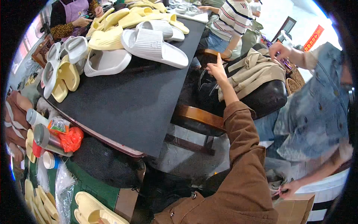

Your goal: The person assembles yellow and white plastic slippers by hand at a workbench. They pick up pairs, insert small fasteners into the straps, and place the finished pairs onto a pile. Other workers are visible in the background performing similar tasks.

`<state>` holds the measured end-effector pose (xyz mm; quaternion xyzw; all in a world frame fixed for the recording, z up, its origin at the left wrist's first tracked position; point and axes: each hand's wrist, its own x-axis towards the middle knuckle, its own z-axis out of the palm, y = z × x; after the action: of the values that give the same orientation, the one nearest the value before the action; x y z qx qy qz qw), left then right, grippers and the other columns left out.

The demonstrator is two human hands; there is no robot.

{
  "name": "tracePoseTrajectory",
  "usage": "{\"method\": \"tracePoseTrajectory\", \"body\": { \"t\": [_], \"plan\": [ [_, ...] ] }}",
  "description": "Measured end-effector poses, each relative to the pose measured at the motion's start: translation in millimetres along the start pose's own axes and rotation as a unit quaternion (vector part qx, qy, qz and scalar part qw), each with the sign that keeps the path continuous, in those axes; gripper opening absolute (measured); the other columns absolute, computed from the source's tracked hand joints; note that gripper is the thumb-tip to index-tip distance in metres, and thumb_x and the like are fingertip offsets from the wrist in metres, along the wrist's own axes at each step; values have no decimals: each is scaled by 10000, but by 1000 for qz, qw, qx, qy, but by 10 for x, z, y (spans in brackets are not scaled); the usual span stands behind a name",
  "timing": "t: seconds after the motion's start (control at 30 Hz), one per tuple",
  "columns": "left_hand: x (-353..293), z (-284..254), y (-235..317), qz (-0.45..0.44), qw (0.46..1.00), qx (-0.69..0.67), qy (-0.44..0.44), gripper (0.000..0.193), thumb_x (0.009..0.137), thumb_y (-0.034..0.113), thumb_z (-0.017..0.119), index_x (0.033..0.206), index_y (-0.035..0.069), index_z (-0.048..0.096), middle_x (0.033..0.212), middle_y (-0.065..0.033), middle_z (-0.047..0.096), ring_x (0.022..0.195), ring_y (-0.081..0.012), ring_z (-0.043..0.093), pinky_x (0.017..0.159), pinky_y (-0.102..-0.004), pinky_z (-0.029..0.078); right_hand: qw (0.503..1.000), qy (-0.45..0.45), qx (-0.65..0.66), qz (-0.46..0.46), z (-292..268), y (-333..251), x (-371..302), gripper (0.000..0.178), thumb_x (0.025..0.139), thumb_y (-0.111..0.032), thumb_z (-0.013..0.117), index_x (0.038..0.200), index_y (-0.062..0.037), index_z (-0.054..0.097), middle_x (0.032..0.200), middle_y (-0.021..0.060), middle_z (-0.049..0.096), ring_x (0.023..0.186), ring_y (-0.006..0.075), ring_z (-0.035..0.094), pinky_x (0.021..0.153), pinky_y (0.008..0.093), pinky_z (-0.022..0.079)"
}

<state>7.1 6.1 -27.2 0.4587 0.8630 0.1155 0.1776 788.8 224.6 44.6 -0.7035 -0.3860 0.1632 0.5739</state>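
Observation:
My right arm, in a brown sleeve (244,149), reaches forward past the right edge of the black table (130,100). At its end my right hand (218,70) is empty, with the index finger stretched out and other fingers partly curled. It hovers near a chair draped with a beige garment (257,67). Left of the hand, a grey slide sandal (156,48) lies at the table's edge beside other grey slides and a heap of pale yellow slides (130,16). My left hand is not in view.
A wooden-armed chair (197,115) stands right of the table. At far right is a person in a denim jacket (309,108), one hand at a plastic bag (276,173). Others stand beyond. Lower left holds a steel tumbler (50,138), a red bag (72,140) and yellow slides (95,209).

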Motion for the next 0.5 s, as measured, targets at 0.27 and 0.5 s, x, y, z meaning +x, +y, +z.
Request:
{"method": "tracePoseTrajectory", "body": {
  "t": [0.27,0.5],
  "plan": [
    [6,63,113,-6,1000,-4,-1,490,917,438,570,927,-36,692,753,-131,662,649,-232,602,607,-363,476,982,-110,95,-118,758,-218,-990,237,896,-60,544,1114,-17,626,1028,102,651,914,194,623,812,315,496],
    [-86,30,131,-6,1000,-17,4,457,915,426,579,914,-15,703,717,-94,663,599,-196,596,566,-342,481,957,-22,-38,-288,1120,-832,-2381,257,821,15,570,1062,-59,619,1180,115,558,1211,328,464,1033,416,359]
  ]
}}
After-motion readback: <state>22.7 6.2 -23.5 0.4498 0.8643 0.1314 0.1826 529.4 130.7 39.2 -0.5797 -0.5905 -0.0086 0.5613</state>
